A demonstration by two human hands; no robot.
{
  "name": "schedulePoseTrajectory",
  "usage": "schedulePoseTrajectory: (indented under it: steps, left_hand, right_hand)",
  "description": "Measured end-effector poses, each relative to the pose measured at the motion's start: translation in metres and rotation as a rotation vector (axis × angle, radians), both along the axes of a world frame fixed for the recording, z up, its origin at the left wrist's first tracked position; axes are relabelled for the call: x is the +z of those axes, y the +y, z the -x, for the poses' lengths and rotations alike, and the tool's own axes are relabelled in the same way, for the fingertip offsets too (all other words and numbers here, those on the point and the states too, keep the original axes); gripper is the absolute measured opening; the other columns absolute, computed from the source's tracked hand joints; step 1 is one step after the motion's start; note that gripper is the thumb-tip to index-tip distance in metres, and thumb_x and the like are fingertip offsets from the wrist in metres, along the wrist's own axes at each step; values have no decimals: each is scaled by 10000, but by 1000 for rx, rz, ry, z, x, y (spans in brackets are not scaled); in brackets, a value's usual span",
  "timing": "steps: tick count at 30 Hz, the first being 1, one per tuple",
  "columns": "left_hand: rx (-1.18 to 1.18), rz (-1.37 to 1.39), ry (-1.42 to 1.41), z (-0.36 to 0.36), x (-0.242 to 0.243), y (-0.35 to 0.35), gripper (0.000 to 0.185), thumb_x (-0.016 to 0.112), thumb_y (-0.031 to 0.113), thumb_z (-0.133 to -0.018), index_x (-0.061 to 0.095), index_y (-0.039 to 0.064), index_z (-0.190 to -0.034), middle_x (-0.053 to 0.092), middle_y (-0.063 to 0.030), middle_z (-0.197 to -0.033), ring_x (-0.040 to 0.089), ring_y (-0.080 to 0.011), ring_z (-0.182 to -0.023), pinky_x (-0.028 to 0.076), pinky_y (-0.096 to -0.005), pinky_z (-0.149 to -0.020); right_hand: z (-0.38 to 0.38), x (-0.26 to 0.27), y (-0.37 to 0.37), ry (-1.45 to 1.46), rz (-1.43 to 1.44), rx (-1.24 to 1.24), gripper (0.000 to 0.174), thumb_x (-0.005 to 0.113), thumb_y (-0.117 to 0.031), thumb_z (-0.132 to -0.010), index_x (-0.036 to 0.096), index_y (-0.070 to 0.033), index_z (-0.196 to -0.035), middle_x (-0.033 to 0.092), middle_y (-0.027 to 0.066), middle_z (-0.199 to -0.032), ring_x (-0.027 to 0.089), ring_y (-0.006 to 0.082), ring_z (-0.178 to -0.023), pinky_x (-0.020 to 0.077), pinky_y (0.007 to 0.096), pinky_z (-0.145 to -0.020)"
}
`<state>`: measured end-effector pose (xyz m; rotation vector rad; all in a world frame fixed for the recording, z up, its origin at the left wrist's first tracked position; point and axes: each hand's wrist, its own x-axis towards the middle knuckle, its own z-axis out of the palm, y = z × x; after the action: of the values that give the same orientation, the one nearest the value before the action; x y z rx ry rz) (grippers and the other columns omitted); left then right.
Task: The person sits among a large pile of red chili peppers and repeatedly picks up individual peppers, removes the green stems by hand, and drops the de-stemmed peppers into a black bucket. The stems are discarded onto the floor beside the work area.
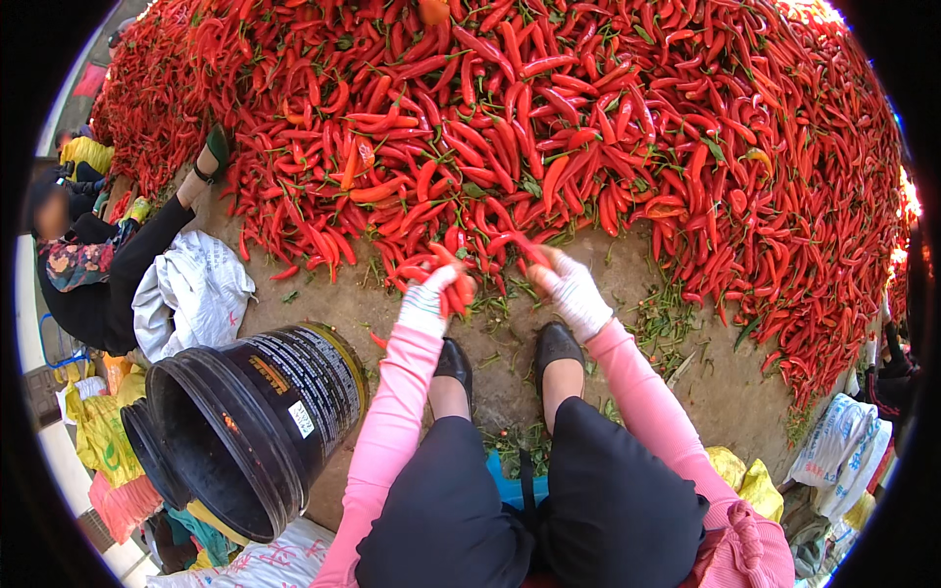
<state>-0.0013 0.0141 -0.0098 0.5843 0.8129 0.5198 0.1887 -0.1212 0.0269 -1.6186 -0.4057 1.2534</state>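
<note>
A large heap of red chili peppers (470, 140) with green stems spreads over the ground before me. Several red chilies (459, 294) are bunched in my left hand (435, 287), which wears a white wrap or fingerless glove. Pinched between the fingers of my right hand (570, 287), wrapped the same way, is a single red chili (531, 250); its outline is somewhat blurred. Both hands hover just above the near edge of the heap, apart from each other. Green stems and leaf scraps (654, 323) litter the concrete below them.
A dark plastic bucket (257, 411) leans at my left, its mouth toward me. Beyond it lie a white woven sack (195, 294) and a seated person (95, 272), one leg stretched to the heap. More sacks (838, 448) sit at right. Under my legs shows a blue object (514, 481).
</note>
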Motion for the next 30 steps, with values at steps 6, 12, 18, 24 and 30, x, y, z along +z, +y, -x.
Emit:
schedulePoseTrajectory:
  steps: [6,12,18,24,30]
  left_hand:
    - [-226,-26,24,-11,5,-18,382,724,158,-818,605,8,-1148,666,-72,-892,649,-185,-731,538,-328,-684]
    - [-259,-36,170,-28,7,-17,220,784,108,-776,657,37,-942,640,-13,-732,558,-122,-530,435,-255,-500]
    - [252,23,303,-45,25,-29,122,762,92,-791,647,53,-803,606,-16,-612,512,-117,-449,400,-251,-426]
    - [323,-380,345,-53,42,-31,262,760,36,-801,609,28,-1013,648,-24,-771,533,-91,-514,438,-244,-478]
    - [321,-402,401,-59,46,-38,404,778,16,-777,577,8,-1128,660,-37,-858,576,-118,-646,508,-254,-628]
  right_hand:
    - [26,22,-10,264,60,300,361,604,-387,-949,664,-41,-866,521,-19,-584,424,51,-478,324,228,-461]
    - [37,12,-13,-68,119,411,383,644,-427,-917,701,-49,-919,569,3,-619,509,97,-536,410,289,-518]
    - [32,23,-15,-235,-134,188,284,587,-303,-953,661,-28,-948,540,46,-614,536,115,-577,442,294,-551]
    - [40,36,-2,64,27,176,354,603,-343,-936,638,3,-1001,617,47,-724,577,123,-662,473,306,-610]
    - [49,31,5,-756,-82,327,245,616,-322,-907,614,-77,-913,646,167,-807,646,350,-775,501,448,-678]
